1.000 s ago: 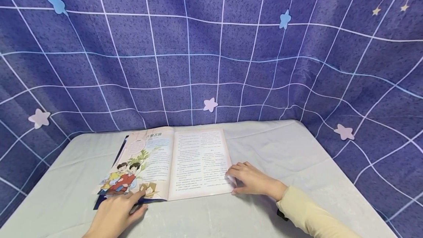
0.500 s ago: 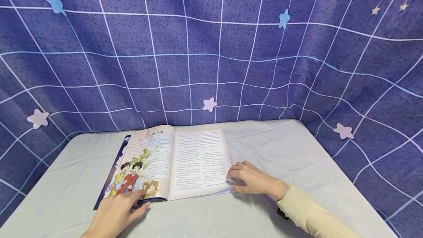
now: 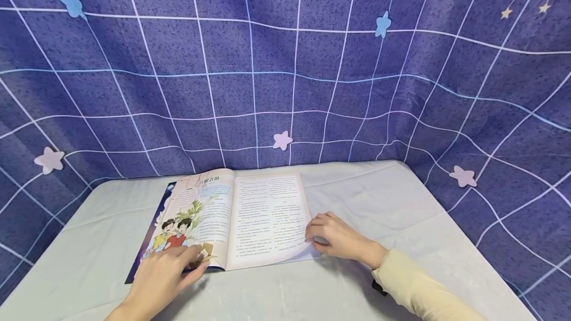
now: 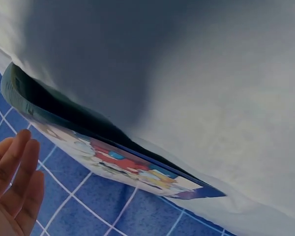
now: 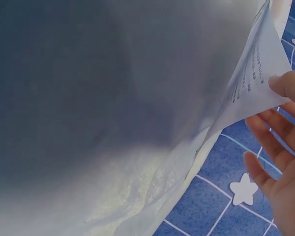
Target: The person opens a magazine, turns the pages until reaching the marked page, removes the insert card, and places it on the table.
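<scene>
An open magazine (image 3: 263, 217) lies on the cloth-covered table. Its left page has a picture of two cartoon figures; the right page (image 3: 252, 241) is mostly printed text. My right hand (image 3: 336, 236) pinches that page near its lower outer corner, which is lifted and curved. In the right wrist view, the thumb (image 5: 285, 84) lies on the printed side and the fingers are behind the raised paper (image 5: 258, 81). Over the lower left page, my left hand (image 3: 162, 274) has its fingers extended, hiding part of the picture. Whether its fingertips press the paper is hard to tell.
A pale grey cloth (image 3: 366, 197) covers the table, slightly wrinkled. Behind and on both sides hangs a blue-purple curtain (image 3: 276, 93) with a white grid and stars. A small black object (image 3: 379, 288) shows below the right sleeve (image 3: 415, 281).
The right page's lower corner has come up in my right hand, baring a sheet underneath. My left hand has shifted slightly right, after the left page slid right, showing more of the dark sheet beneath.
</scene>
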The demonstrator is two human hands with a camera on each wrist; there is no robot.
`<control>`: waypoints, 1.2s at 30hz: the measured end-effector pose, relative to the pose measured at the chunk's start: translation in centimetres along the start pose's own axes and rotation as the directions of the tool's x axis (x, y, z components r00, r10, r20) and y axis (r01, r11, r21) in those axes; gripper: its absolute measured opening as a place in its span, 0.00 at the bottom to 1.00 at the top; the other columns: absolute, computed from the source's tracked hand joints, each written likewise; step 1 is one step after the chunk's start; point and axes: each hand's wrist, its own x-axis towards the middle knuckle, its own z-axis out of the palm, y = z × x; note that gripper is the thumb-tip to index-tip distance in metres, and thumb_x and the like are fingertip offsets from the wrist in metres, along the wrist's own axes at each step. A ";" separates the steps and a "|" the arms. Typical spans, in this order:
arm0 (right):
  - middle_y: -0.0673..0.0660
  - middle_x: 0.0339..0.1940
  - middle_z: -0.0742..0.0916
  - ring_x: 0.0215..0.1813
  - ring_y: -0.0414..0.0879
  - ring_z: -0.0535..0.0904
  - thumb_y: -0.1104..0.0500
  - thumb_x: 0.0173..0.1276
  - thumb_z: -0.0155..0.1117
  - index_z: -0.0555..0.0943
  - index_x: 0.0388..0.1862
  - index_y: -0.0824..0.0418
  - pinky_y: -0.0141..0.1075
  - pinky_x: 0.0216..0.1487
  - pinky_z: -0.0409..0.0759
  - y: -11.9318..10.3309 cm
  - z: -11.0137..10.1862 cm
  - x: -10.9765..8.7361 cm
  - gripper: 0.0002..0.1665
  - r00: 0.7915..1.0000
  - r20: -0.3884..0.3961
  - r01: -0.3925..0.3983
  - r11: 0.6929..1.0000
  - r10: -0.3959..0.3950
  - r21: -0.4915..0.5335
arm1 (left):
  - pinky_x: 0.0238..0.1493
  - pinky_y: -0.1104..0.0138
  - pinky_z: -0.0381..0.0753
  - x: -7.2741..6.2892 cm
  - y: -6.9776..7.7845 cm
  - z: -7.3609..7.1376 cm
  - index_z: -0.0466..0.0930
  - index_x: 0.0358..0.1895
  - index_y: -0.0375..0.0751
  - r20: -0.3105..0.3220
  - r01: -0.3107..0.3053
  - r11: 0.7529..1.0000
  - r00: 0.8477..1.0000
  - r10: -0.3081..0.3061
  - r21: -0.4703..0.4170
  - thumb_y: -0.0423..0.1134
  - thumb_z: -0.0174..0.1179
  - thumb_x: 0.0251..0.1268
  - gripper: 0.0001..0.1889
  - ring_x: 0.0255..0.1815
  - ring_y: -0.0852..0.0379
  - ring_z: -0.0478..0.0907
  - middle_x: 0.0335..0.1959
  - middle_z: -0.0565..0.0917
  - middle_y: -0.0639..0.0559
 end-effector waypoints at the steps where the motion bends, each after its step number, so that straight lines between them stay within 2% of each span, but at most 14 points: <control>1: 0.44 0.34 0.83 0.40 0.38 0.76 0.61 0.50 0.66 0.81 0.30 0.52 0.35 0.48 0.72 0.0 0.0 0.1 0.07 1.000 -0.012 0.005 1.000 -0.005 -0.004 | 0.11 0.72 0.62 0.2 0.1 0.1 0.79 0.26 0.56 -0.005 -0.004 1.000 1.000 0.004 -0.004 0.53 0.68 0.39 0.11 0.14 0.65 0.71 0.16 0.76 0.67; 5: 0.45 0.33 0.84 0.40 0.39 0.77 0.62 0.50 0.67 0.82 0.29 0.54 0.35 0.45 0.71 0.2 0.0 0.2 0.06 0.997 -0.067 0.025 1.000 -0.027 -0.017 | 0.15 0.69 0.69 0.7 0.6 0.4 0.81 0.31 0.53 0.005 -0.006 1.000 1.000 0.006 -0.004 0.53 0.67 0.40 0.14 0.18 0.62 0.75 0.21 0.80 0.63; 9: 0.46 0.33 0.84 0.40 0.40 0.77 0.63 0.49 0.68 0.82 0.28 0.54 0.35 0.44 0.71 0.3 -0.1 0.4 0.06 0.992 -0.121 0.040 0.999 -0.042 -0.018 | 0.25 0.64 0.75 1.2 1.1 1.0 0.81 0.33 0.50 0.031 -0.030 1.000 0.999 0.030 -0.004 0.53 0.66 0.42 0.15 0.24 0.60 0.77 0.24 0.80 0.60; 12: 0.46 0.33 0.84 0.40 0.40 0.78 0.64 0.48 0.69 0.82 0.28 0.54 0.35 0.45 0.71 0.4 -0.2 0.6 0.07 0.987 -0.152 0.045 0.999 -0.046 -0.012 | 0.31 0.62 0.77 1.5 1.4 1.5 0.81 0.34 0.48 0.047 -0.062 0.998 0.997 0.063 -0.012 0.53 0.65 0.42 0.17 0.29 0.58 0.78 0.28 0.82 0.58; 18: 0.47 0.34 0.85 0.40 0.40 0.78 0.64 0.48 0.69 0.82 0.28 0.54 0.35 0.45 0.71 0.4 -0.3 0.8 0.08 0.977 -0.206 0.048 0.999 -0.049 -0.005 | 0.37 0.61 0.75 2.0 1.9 2.5 0.81 0.37 0.50 0.076 -0.106 0.994 0.991 0.109 -0.035 0.55 0.64 0.44 0.18 0.35 0.57 0.78 0.33 0.82 0.58; 27: 0.46 0.32 0.85 0.39 0.39 0.78 0.61 0.52 0.68 0.82 0.30 0.54 0.34 0.45 0.72 0.1 -0.9 1.5 0.06 0.965 -0.259 0.036 0.999 -0.033 0.006 | 0.41 0.62 0.73 2.3 2.7 3.9 0.80 0.44 0.50 0.097 -0.168 0.980 0.979 0.178 -0.103 0.55 0.65 0.47 0.21 0.41 0.59 0.76 0.39 0.81 0.58; 36: 0.48 0.32 0.86 0.39 0.40 0.79 0.62 0.51 0.69 0.83 0.30 0.56 0.35 0.45 0.72 -0.1 -1.4 2.0 0.06 0.952 -0.304 0.053 0.998 -0.040 0.033 | 0.39 0.62 0.73 2.9 3.6 5.0 0.80 0.42 0.51 0.118 -0.204 0.973 0.969 0.216 -0.110 0.56 0.66 0.46 0.20 0.38 0.58 0.76 0.36 0.81 0.58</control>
